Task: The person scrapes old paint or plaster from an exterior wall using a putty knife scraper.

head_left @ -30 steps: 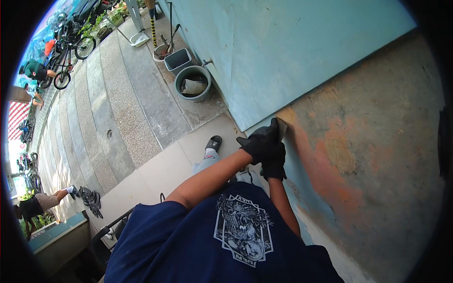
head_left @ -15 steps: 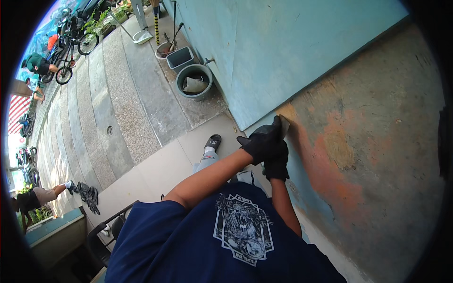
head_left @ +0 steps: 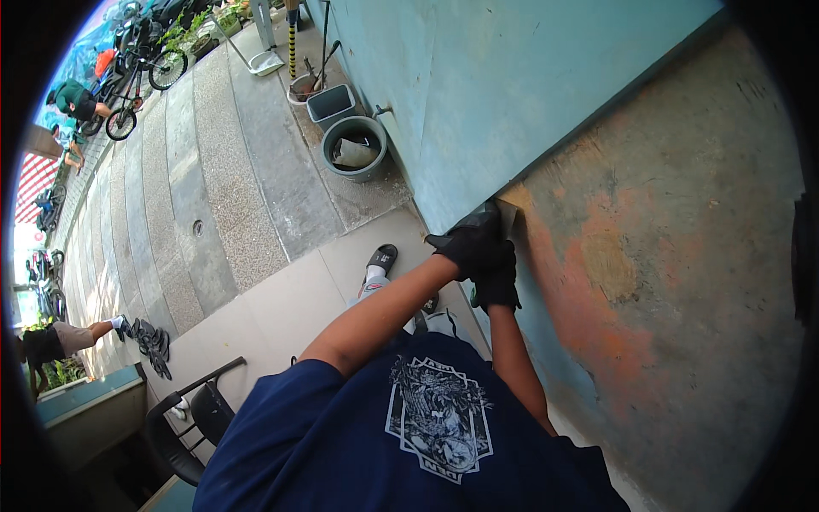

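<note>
Both my hands wear black gloves and are pressed together at the wall. My left hand [head_left: 467, 242] lies foremost, its fingers closed near a flat metal scraper [head_left: 509, 217]. My right hand [head_left: 496, 282] is closed just below and behind it, with its fingers partly covered by the left. The scraper's broad blade shows beyond the gloves and its handle is hidden. It meets the wall [head_left: 631, 341] just below the edge of the light blue paint [head_left: 512, 111]. Orange and tan patches show on the grey surface there.
A round grey tub [head_left: 354, 148] with a cloth-like thing inside and a rectangular bin [head_left: 331, 104] stand along the wall, by a tap [head_left: 382, 110]. A black chair [head_left: 205, 418] is at lower left. Bicycles [head_left: 141, 90], shoes [head_left: 152, 346] and other people are farther off.
My two hands and the scraper have shifted slightly left along the wall. More of the blade shows now. The view has turned a little.
</note>
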The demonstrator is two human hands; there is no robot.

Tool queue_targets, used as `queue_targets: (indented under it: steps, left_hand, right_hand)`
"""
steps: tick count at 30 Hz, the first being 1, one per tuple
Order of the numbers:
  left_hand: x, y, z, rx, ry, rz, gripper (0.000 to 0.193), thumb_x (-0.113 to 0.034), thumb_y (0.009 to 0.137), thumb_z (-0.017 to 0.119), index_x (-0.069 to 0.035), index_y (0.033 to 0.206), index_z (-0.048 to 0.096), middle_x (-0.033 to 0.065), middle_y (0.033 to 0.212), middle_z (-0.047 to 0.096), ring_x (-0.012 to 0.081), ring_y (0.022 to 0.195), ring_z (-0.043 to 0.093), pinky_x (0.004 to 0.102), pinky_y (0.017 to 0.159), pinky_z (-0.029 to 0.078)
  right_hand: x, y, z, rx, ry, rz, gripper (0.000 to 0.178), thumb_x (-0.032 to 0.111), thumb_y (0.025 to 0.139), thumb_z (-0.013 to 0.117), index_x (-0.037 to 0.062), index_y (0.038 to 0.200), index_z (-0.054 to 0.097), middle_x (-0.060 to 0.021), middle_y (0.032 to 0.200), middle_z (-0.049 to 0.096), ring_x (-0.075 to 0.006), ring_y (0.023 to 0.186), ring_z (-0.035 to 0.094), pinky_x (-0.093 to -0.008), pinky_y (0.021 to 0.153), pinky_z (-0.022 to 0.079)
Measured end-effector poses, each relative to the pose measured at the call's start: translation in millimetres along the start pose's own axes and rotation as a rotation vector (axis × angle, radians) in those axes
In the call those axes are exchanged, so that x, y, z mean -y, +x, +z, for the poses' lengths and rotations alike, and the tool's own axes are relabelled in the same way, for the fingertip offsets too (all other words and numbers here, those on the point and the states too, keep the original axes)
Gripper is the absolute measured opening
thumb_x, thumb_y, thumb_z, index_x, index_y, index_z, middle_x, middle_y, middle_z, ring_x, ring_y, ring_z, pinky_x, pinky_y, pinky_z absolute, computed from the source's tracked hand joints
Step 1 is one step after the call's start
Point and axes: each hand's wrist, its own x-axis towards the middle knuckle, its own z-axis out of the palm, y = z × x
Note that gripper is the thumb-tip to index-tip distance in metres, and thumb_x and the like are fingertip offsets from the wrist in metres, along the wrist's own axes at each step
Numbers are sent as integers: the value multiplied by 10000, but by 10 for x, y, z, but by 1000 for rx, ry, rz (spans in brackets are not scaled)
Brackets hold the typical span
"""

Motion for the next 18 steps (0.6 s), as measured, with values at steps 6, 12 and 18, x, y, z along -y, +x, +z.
queue_targets:
  steps: [6,12,18]
  left_hand:
    - [18,-97,160,-100,13,6,699,-335,809,614,58,1356,428,296,1048,629,423,987,639,464,847,512]
    - [-98,-88,-50,-67,18,15,540,-309,828,590,45,1230,527,269,965,657,428,931,647,479,818,518]
    - [49,37,-133,-26,26,37,476,-282,846,581,10,1221,560,268,975,657,436,933,639,485,820,512]
  right_hand:
    - [34,-88,-99,-19,-61,-75,415,228,744,770,-41,1011,601,-231,845,663,-392,828,673,-437,670,548]
    - [-117,-70,71,-19,192,45,304,208,800,710,-29,969,620,-185,761,678,-341,722,688,-431,602,545]
    - [-182,-41,361,-157,171,-35,267,213,824,702,-30,920,643,-161,681,673,-312,666,691,-426,593,542]
